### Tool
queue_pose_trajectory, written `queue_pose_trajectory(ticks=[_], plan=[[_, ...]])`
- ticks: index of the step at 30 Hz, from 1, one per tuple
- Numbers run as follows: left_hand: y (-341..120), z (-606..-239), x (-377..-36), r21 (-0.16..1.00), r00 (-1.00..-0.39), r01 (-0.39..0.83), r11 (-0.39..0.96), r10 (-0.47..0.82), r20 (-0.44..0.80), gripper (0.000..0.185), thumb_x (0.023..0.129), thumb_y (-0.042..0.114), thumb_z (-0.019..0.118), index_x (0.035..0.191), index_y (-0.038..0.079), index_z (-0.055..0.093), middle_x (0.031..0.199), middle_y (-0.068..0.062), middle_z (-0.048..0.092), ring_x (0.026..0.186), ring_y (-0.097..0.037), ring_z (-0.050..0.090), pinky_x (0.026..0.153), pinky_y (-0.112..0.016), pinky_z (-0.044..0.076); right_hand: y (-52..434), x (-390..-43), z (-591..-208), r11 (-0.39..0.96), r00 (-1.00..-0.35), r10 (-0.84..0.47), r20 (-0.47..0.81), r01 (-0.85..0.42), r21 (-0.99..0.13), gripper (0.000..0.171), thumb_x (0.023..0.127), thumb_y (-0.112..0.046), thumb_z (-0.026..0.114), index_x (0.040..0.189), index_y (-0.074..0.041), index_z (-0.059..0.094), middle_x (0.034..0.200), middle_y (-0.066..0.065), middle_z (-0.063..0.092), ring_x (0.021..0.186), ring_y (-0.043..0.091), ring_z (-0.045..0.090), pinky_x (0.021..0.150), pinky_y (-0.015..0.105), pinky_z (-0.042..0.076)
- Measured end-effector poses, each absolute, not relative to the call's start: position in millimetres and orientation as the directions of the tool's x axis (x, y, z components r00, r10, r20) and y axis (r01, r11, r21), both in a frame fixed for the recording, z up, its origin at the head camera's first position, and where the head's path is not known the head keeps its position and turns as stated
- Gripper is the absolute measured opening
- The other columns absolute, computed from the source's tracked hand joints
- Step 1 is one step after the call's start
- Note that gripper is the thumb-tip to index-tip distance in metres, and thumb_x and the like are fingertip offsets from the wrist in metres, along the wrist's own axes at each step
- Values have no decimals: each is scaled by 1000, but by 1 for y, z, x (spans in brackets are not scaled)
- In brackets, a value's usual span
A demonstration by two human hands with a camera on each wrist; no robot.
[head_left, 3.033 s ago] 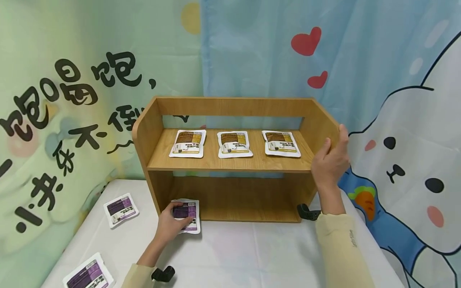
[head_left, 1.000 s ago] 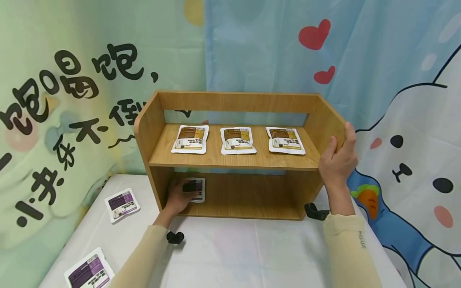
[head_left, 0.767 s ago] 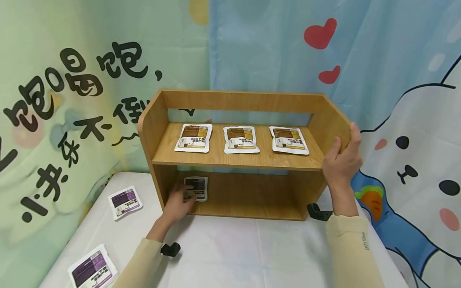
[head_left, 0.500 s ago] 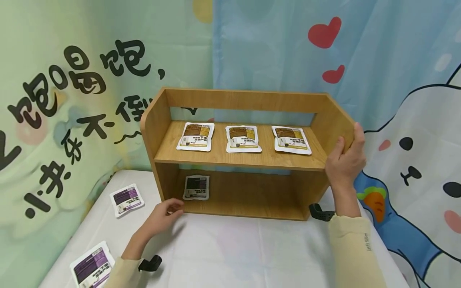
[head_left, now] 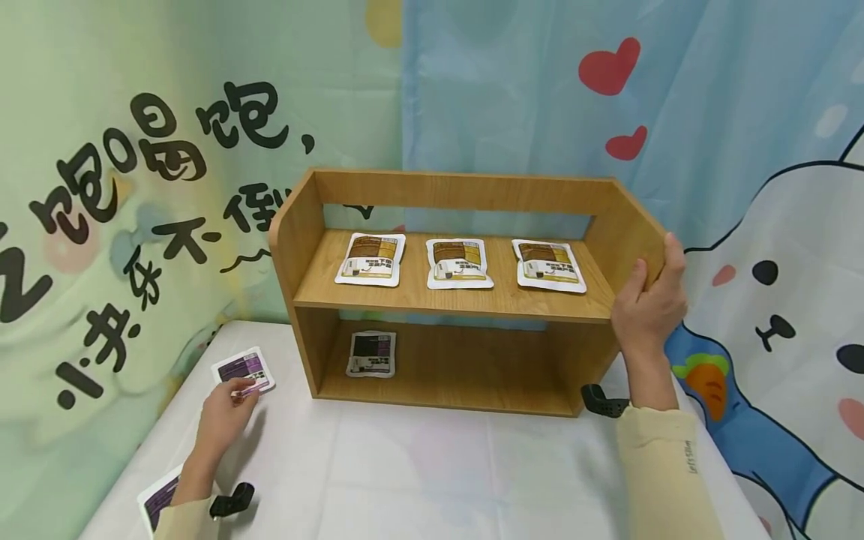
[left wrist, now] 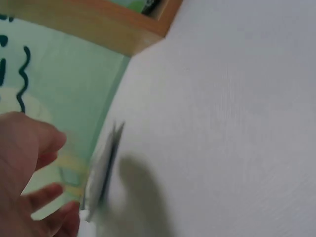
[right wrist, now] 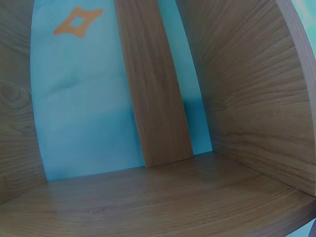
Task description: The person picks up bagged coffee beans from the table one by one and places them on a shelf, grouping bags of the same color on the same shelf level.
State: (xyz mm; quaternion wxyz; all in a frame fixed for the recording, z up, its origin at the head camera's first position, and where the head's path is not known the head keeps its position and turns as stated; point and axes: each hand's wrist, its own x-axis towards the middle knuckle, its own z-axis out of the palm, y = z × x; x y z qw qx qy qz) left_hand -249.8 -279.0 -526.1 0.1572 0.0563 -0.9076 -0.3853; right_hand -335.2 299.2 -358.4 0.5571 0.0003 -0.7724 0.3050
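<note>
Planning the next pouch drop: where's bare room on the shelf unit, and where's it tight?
Lower shelf: bare from the purple pouch at its left end across to the right side panel, which the right hand grips. Top shelf is crowded: three brown pouches in a row, only narrow gaps and a front strip. The white table in front is bare; the left hand touches a pouch at the left.

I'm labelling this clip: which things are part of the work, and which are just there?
In the work: left hand, purple packet it touches, wooden shelf, right hand gripping it, packet on lower shelf.
Just there: three brown packets, printed curtain.
</note>
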Motion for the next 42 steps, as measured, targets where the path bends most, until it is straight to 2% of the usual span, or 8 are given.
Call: queue_pose_trajectory(ticks=[3, 6, 11, 15, 23, 27, 34, 42], plan=[[-284, -528, -253, 710, -921, -62, 701, -315, 231, 38, 91, 12, 62, 120, -11, 55, 120, -39, 45, 107, -54, 48, 88, -60, 38, 300, -335, -358, 813, -380, 340, 860, -341, -472, 37, 104, -29, 44, 140, -22, 38, 124, 20, 59, 100, 42, 62, 81, 56, 49], [-289, -530, -257, 710, -895, -146, 689, -398, 203, 49, 88, 16, 62, 127, -11, 47, 126, -42, 35, 112, -60, 38, 89, -64, 32, 300, -336, -359, 814, -385, 337, 859, -339, -472, 38, 104, -29, 44, 140, -22, 38, 123, 21, 59, 100, 42, 61, 82, 56, 49], [-296, -532, -269, 722, -867, -277, 634, -488, 96, 67, 89, 29, 63, 138, -5, 34, 133, -44, 23, 118, -62, 29, 91, -67, 29, 301, -336, -360, 818, -385, 334, 860, -336, -468, 37, 104, -29, 44, 140, -22, 38, 121, 22, 59, 97, 43, 62, 78, 58, 49], [-299, -535, -280, 728, -862, -328, 602, -505, 30, 77, 88, 36, 65, 143, -3, 27, 135, -45, 20, 121, -62, 25, 94, -68, 25, 302, -335, -359, 816, -373, 337, 864, -342, -466, 37, 104, -28, 45, 140, -22, 39, 122, 21, 59, 97, 43, 62, 78, 58, 49], [-293, -533, -289, 724, -878, -341, 599, -479, -16, 88, 81, 41, 74, 144, -1, 28, 126, -46, 28, 116, -59, 26, 92, -64, 27, 303, -335, -358, 819, -351, 332, 876, -354, -452, 37, 103, -27, 47, 139, -21, 39, 121, 21, 59, 96, 43, 62, 78, 57, 50], [-289, -530, -289, 720, -879, -341, 605, -476, -18, 82, 80, 33, 75, 140, -3, 33, 122, -44, 33, 113, -58, 28, 90, -62, 28, 303, -336, -359, 818, -356, 330, 874, -354, -453, 37, 103, -27, 47, 139, -21, 39, 121, 21, 59, 96, 43, 62, 78, 57, 50], [-295, -534, -289, 780, -922, -213, 589, -386, 39, 64, 77, 15, 77, 130, -8, 49, 127, -40, 46, 117, -52, 42, 98, -56, 33, 302, -336, -358, 807, -358, 326, 875, -378, -455, 37, 103, -27, 48, 139, -22, 39, 119, 21, 60, 97, 42, 63, 78, 56, 50], [-286, -538, -277, 844, -975, -102, 527, -223, 21, 65, 78, 10, 80, 134, -4, 48, 134, -36, 44, 120, -44, 43, 101, -51, 32, 303, -336, -358, 808, -357, 334, 873, -368, -460, 37, 103, -28, 47, 138, -22, 40, 119, 21, 61, 96, 42, 63, 78, 56, 50]])
